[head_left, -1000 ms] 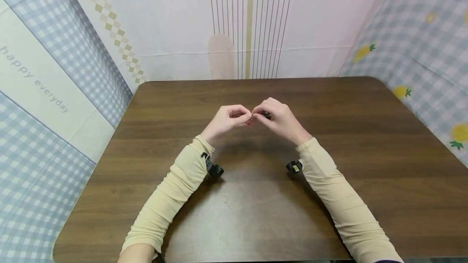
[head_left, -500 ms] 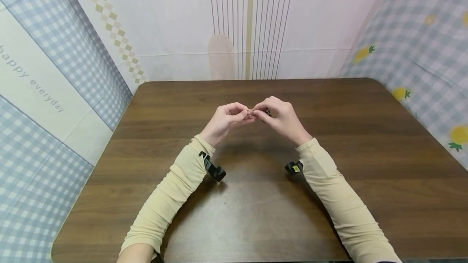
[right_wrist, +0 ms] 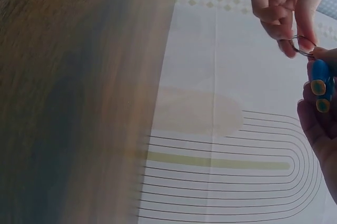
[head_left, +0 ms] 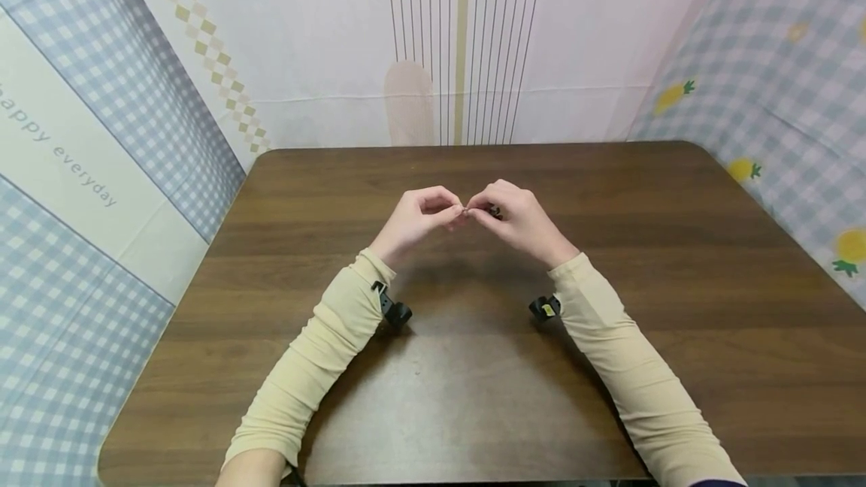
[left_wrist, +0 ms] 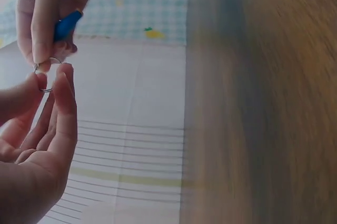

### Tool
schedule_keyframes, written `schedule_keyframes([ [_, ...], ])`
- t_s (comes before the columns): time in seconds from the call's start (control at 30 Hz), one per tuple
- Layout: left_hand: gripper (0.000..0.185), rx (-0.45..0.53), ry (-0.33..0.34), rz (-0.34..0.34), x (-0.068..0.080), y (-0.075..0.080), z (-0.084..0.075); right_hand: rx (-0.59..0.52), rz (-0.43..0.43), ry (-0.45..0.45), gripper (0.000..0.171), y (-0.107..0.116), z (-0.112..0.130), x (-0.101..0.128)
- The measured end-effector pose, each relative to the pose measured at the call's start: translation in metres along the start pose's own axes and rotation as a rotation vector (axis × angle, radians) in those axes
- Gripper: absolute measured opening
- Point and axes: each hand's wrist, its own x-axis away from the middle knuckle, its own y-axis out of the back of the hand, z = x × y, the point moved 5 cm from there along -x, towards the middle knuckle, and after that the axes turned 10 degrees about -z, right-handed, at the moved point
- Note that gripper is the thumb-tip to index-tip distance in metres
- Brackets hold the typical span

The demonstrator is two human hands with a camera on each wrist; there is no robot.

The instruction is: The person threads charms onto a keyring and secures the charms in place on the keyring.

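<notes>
Nearest in the head view, two forearms in beige sleeves [head_left: 325, 352] reach forward over the dark wood counter [head_left: 676, 307], each with a small black camera clip at the wrist. The forearms angle inward so the hands meet above the middle of the counter, raised off its surface.

The left hand [head_left: 414, 222] is curled, palm turned toward the other hand. In the left wrist view its thumb and forefinger tips [left_wrist: 64, 84] pinch a small metal split ring [left_wrist: 45, 76], with the other fingers loosely bent beneath. The right hand [head_left: 517, 218] faces it, knuckles up; its fingertips [left_wrist: 41, 50] pinch the same ring from the opposite side, so both hands touch at the ring.

In the right wrist view the split ring [right_wrist: 302, 46] sits between the two sets of fingertips. Just below it, tucked in the right hand's curled fingers, lies a small blue tag [right_wrist: 319, 84] with two yellowish round spots. How the tag joins the ring cannot be told. In the head view the ring is only a tiny glint between the fingertips.

Beyond the counter hangs a pale backdrop [head_left: 467, 43] printed with nested arch lines, flanked by blue checked cloth [head_left: 778, 74] with pineapple prints on the right.
</notes>
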Motion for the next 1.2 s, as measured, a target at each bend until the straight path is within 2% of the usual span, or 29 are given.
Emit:
schedule_keyframes([
  [0.1,0.009,0.050,0.032,-0.014,0.000,0.000,0.001,-0.002,0.001,-0.028,0.007,-0.001,-0.001,0.000],
  [0.2,0.003,0.163,0.101,-0.030,-0.001,-0.001,0.003,-0.009,-0.006,-0.084,0.006,-0.001,-0.004,0.001],
  [0.3,0.012,0.300,0.171,-0.045,-0.001,-0.002,0.005,-0.024,-0.011,-0.127,0.005,0.000,-0.006,0.001],
  [0.4,0.017,0.366,0.202,-0.047,-0.001,-0.001,0.006,-0.035,-0.013,-0.143,0.005,0.000,-0.007,0.002],
  [0.5,0.016,0.319,0.175,-0.035,0.000,0.000,0.004,-0.029,-0.012,-0.139,0.005,-0.001,-0.007,0.002],
  [0.67,0.003,0.124,0.065,-0.045,0.000,0.004,-0.002,-0.006,-0.012,-0.124,0.005,-0.001,-0.007,0.002],
  [0.87,0.012,-0.020,-0.002,-0.047,-0.001,0.006,-0.007,0.011,-0.034,-0.092,0.005,0.001,-0.006,-0.001],
  [1.0,0.012,-0.034,-0.038,-0.034,-0.001,0.005,-0.011,-0.007,-0.043,-0.085,0.005,0.003,-0.006,-0.001],
  [1.1,0.012,-0.004,-0.032,-0.018,-0.001,0.003,-0.011,-0.028,-0.049,-0.093,0.006,0.003,-0.008,0.000],
  [1.2,0.011,0.041,0.002,-0.005,0.000,0.002,-0.009,-0.043,-0.051,-0.095,0.006,0.002,-0.009,0.001],
])
